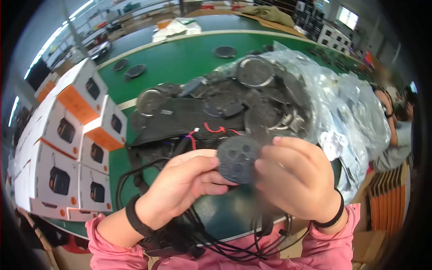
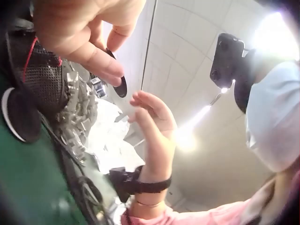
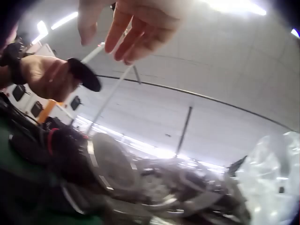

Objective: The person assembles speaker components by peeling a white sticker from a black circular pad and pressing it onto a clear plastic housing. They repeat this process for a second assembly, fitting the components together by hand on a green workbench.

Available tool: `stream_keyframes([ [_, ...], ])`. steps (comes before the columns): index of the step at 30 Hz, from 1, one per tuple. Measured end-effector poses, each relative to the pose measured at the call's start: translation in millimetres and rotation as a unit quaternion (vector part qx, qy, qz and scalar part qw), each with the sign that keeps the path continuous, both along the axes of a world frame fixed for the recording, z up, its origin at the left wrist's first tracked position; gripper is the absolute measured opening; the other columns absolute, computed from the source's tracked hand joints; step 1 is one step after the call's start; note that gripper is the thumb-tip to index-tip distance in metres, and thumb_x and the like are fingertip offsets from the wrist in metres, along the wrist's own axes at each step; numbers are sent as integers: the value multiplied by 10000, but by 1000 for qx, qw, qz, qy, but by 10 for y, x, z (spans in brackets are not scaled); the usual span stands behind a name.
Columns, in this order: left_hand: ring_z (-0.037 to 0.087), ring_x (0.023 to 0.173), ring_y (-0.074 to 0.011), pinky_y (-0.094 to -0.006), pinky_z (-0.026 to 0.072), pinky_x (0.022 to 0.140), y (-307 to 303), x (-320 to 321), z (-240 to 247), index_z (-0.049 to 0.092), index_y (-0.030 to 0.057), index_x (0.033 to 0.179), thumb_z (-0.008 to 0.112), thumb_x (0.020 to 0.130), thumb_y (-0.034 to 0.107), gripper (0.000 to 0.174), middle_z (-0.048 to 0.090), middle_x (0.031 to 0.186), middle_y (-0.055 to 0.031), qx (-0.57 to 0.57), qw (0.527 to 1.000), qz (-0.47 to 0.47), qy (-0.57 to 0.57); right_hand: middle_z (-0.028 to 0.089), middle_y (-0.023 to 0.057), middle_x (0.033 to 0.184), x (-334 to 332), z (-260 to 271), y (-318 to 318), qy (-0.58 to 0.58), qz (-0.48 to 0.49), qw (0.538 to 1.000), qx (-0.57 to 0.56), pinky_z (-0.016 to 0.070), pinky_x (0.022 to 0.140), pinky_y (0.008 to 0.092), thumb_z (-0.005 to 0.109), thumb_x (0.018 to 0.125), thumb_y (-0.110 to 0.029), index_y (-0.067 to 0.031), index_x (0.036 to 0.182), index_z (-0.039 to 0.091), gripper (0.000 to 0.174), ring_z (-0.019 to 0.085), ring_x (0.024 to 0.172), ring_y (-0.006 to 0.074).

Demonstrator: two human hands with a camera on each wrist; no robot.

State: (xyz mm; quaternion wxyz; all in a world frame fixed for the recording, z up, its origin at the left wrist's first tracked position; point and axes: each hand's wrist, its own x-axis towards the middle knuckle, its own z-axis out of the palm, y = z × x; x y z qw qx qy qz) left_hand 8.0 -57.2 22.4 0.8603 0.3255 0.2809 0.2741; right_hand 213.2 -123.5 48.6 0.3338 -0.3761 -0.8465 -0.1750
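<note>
My left hand (image 1: 182,182) pinches a thin dark round disc (image 1: 238,159) at its left edge, between thumb and fingers. Several darker round spots mark the face turned to the head camera. My right hand (image 1: 299,177) is blurred in the head view, just right of the disc. In the right wrist view its fingers (image 3: 136,37) hang loosely bent with a gap between them and the disc (image 3: 85,75). Behind both hands lies a heap of dark round parts (image 1: 255,72), with a black mesh bag (image 1: 180,119) in front and red wires (image 1: 215,128) on it.
White and orange product boxes (image 1: 58,175) are stacked at left. Crumpled clear plastic (image 1: 355,112) spreads over the right side. Black cables (image 1: 225,247) loop near my body. Several round parts, one dark disc (image 1: 225,51) among them, lie on the green table (image 1: 180,58) farther back.
</note>
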Motion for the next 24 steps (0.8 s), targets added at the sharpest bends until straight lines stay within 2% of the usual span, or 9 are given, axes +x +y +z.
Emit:
stream_keyframes([
  [3,628,806,-217,-290,516,659,34,-50,54,530,-50,1034,456,872,153,270,612,934,-151,-44,998,-16,-44,577,77,835,-81,59,143,-52,48,997,11,463,617,314,659,551,-76,-32,868,608,325,579,759,240],
  [7,630,769,-223,-289,518,645,79,-147,185,552,-65,987,449,877,193,298,613,873,-143,1,999,-16,-50,591,74,825,-76,140,357,80,121,989,-12,452,603,313,661,568,-37,-24,868,611,304,572,688,236],
  [9,630,682,-245,-280,533,553,115,-186,303,570,-82,922,406,873,254,377,611,793,-159,150,988,25,26,592,90,833,-107,33,414,137,129,981,-47,444,639,299,657,633,-5,-7,873,608,245,570,719,221],
  [11,620,686,-197,-264,514,571,267,-282,397,599,-54,890,416,869,280,381,606,771,-124,379,899,124,180,594,98,847,-150,-265,473,425,168,864,-210,433,687,280,628,722,6,5,897,598,178,568,785,191],
  [13,586,761,-127,-233,477,634,504,-408,437,616,5,933,437,866,269,326,604,812,-57,446,828,212,267,600,69,891,-212,-427,439,596,224,665,-391,429,727,241,585,802,-11,19,956,577,157,546,816,122],
  [15,564,824,-106,-225,466,648,845,-551,495,615,34,971,468,856,265,297,591,850,-26,465,779,200,371,605,43,906,-191,-453,459,607,183,601,-487,429,720,224,586,817,-50,10,962,582,157,540,797,90],
  [18,536,772,-130,-251,447,676,1433,-630,360,571,-30,1028,536,798,220,342,577,838,-48,467,701,198,501,609,26,911,-131,-511,513,577,213,535,-580,429,701,217,585,824,-83,-3,971,588,168,538,789,69],
  [21,585,867,-215,-279,456,732,2005,-683,-4,543,-52,1058,599,722,198,422,605,961,-173,463,568,55,678,611,23,911,-113,-506,477,547,199,576,-574,428,688,211,583,827,-95,-6,980,589,178,536,788,66],
  [24,605,805,-325,-369,480,692,2174,-777,-326,565,-49,999,623,656,179,416,606,916,-236,498,508,52,701,611,17,909,-93,-469,466,541,188,587,-571,428,688,209,586,826,-100,-4,991,588,190,535,787,61],
])
